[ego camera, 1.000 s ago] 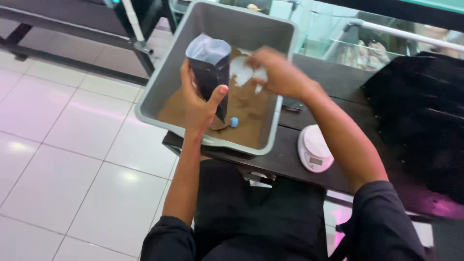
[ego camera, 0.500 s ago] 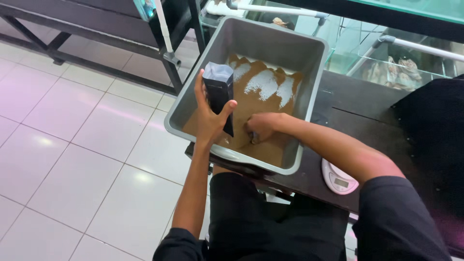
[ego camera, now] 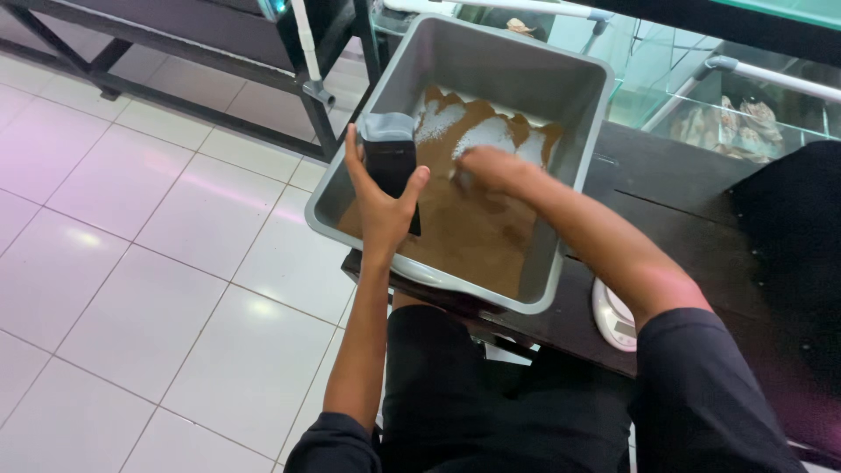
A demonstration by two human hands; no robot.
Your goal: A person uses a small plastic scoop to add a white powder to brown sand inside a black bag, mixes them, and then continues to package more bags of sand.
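A floor of pale, shiny square tiles [ego camera: 131, 263] fills the left half of the frame. A dark wooden bench [ego camera: 666, 219] crosses the right side, and behind it, at the upper right, stand glass tanks [ego camera: 745, 105] with white pipes. A dark metal rack [ego camera: 175, 52] runs along the upper left.

On the bench edge, in the middle of the frame, sits a large grey rectangular plastic tub [ego camera: 561, 96] with brown granular material [ego camera: 473, 228] and white patches at its far end. Its high rim hides part of the bottom. A small white round scale [ego camera: 613, 317] lies on the bench at the tub's lower right corner, partly covered by the right arm.

The left hand [ego camera: 381, 206] is clamped around a small black pouch with an open pale top [ego camera: 390, 153], upright over the tub's left side. The right hand [ego camera: 486, 166] is low in the tub on the material; whether its fingers are closed I cannot tell.

Compared with half a second earlier, the right hand has moved farther up the tub, toward the white patches.
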